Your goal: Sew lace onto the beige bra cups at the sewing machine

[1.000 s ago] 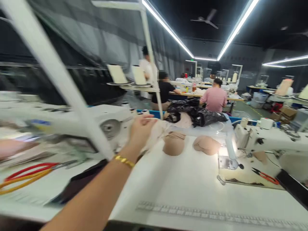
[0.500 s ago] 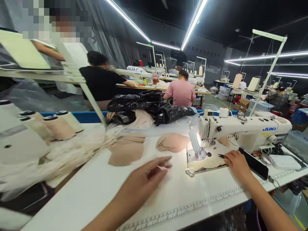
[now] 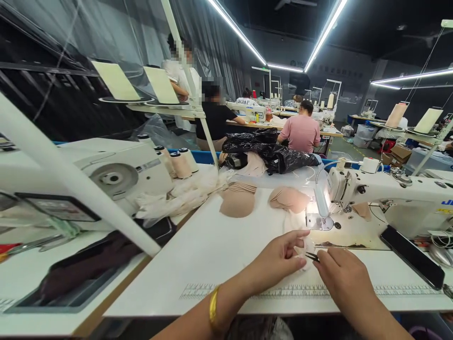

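Near the table's front edge my left hand (image 3: 281,257) is closed on a small piece of pale, sheer fabric (image 3: 307,248). Just to its right, my right hand (image 3: 341,269) grips small dark-tipped snips (image 3: 312,256), whose points touch or nearly touch the fabric. Behind the hands stands the white sewing machine (image 3: 396,189), its lamp shining on the needle plate (image 3: 318,222). A fanned stack of beige cup pieces (image 3: 239,200) lies on the table to the left, and a second, pinker stack (image 3: 288,199) lies beside the needle area.
A black phone (image 3: 412,255) lies at the right. A ruler strip (image 3: 276,293) runs along the front edge. Black plastic bags (image 3: 283,158) lie at the back. A white post (image 3: 88,179) and another machine (image 3: 106,174) stand left. Other people sit beyond.
My hands have come together, the right one bringing the snips from beside the machine to my left hand. Pale fabric now shows at my left fingers. The view has turned left.
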The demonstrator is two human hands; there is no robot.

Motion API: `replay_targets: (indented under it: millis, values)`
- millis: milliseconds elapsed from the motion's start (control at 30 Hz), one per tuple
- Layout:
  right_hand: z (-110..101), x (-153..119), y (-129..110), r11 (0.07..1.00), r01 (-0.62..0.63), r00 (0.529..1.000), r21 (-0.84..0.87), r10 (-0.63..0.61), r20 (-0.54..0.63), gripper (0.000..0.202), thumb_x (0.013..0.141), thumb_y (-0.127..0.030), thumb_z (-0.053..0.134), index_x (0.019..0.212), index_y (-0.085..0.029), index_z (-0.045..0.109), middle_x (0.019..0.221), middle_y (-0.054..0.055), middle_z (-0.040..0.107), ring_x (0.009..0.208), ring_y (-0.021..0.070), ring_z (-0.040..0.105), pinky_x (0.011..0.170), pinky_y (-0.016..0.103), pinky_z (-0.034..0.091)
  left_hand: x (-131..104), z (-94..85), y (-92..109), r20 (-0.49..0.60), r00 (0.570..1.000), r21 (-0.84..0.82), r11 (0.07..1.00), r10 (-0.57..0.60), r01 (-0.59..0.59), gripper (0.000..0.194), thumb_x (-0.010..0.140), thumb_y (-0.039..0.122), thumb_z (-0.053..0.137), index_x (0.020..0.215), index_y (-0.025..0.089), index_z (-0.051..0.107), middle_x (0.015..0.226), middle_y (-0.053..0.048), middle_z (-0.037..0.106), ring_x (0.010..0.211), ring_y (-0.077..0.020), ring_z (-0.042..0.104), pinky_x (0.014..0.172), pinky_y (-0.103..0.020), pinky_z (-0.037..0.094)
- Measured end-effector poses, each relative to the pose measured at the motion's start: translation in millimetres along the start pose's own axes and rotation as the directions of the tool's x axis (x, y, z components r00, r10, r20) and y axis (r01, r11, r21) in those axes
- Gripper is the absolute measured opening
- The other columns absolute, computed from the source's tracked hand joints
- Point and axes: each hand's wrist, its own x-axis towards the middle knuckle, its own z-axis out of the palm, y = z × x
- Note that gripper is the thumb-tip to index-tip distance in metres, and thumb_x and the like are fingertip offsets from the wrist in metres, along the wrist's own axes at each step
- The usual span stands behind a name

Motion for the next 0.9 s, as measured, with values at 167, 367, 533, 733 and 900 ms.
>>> replay_targets:
  millis: [167,367,533,733,900]
  values:
    - [3,5,-7,0.999,0.007,0.999,-0.053,-0.009,-0.033,0.036,0.109,-0.022,0.043,0.076,-0.024,0.057,0.063,0.001,0.059,0.053,0.0164,0.052,0.058,0.031,0.033,-2,0.3,3,0.035,0.999,0.084,0.996,0.011,-0.014,0.08,0.072,0.023,0.069,0.15,0.019,0.053,0.118,-0.008,0.061,0.074,-0.01,0.049,0.072,-0.027,0.046]
    - [-13,-33,45,0.982,-0.188,0.981,0.017,0.189,-0.033,0.029,0.112,-0.036,0.04,0.093,-0.023,0.058,0.068,-0.002,0.062,0.055,0.0145,0.062,0.054,0.028,0.038,-28,-75.0,41,-0.274,0.927,0.678,0.735,0.255,-0.002,0.05,0.089,0.031,0.052,0.137,0.022,0.063,0.115,-0.006,0.074,0.076,-0.0186,0.061,0.075,-0.035,0.053]
    - [-8,-83,113,0.956,-0.22,0.957,-0.194,0.25,0.146,0.026,0.108,-0.04,0.047,0.097,-0.022,0.063,0.076,0.003,0.07,0.059,0.0202,0.067,0.05,0.03,0.04,-31,-97.5,33,-0.202,0.755,0.927,0.37,0.624,-0.058,0.038,0.099,0.036,0.051,0.132,0.021,0.063,0.131,-0.011,0.07,0.126,-0.0321,0.061,0.109,-0.051,0.048]
    - [-16,-63,89,0.975,-0.206,0.978,-0.086,0.206,-0.007,0.03,0.107,-0.039,0.05,0.127,-0.02,0.062,0.109,0.014,0.071,0.097,0.0312,0.066,0.076,0.043,0.052,7,-41.3,-9,0.215,0.833,0.897,0.235,0.509,-0.375,0.055,0.086,0.0,0.052,0.134,0.025,0.061,0.147,-0.01,0.059,0.139,-0.0309,0.051,0.109,-0.05,0.046]
    - [-9,-27,17,0.911,-0.034,0.999,0.411,0.022,0.035,0.021,0.106,-0.021,0.055,0.126,-0.021,0.06,0.107,0.009,0.069,0.096,0.0226,0.062,0.083,0.035,0.054,31,-29.7,-8,0.222,0.919,0.876,0.347,0.327,-0.335,0.017,0.096,0.008,0.054,0.087,0.019,0.064,0.11,-0.005,0.074,0.11,-0.0268,0.065,0.099,-0.048,0.045]
